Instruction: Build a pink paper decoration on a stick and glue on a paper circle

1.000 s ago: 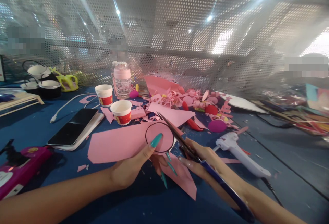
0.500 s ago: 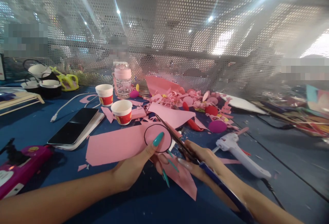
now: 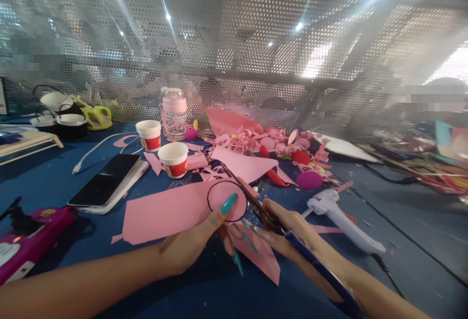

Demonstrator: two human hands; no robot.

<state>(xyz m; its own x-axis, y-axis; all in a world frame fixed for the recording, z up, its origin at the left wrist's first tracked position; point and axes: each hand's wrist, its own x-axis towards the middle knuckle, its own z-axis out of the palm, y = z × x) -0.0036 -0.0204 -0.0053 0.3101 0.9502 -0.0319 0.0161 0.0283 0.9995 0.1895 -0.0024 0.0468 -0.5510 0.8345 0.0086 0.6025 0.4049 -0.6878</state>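
A sheet of pink paper (image 3: 166, 211) with a dark circle drawn at its right end is pinched in my left hand (image 3: 199, 238), the teal-nailed thumb lying on the circle. My right hand (image 3: 292, 231) grips a pair of scissors (image 3: 265, 214) with dark blue handles. The blades point up and to the left, along the right edge of the circle; whether they touch the paper I cannot tell. Below my hands a second pink paper piece (image 3: 261, 255) lies on the blue table, partly hidden by my left fingers.
Behind the hands spreads a heap of pink paper scraps (image 3: 244, 141). Two paper cups (image 3: 173, 163), a pink-lidded bottle (image 3: 174, 114) and a phone (image 3: 106, 180) stand or lie to the left. A white glue gun (image 3: 345, 221) with a cord lies right; a magenta power strip (image 3: 36, 236) is front left.
My left hand and the pink sheet have shifted slightly right and down, bringing the circle closer to the scissors. My right hand and the scissors have hardly moved.
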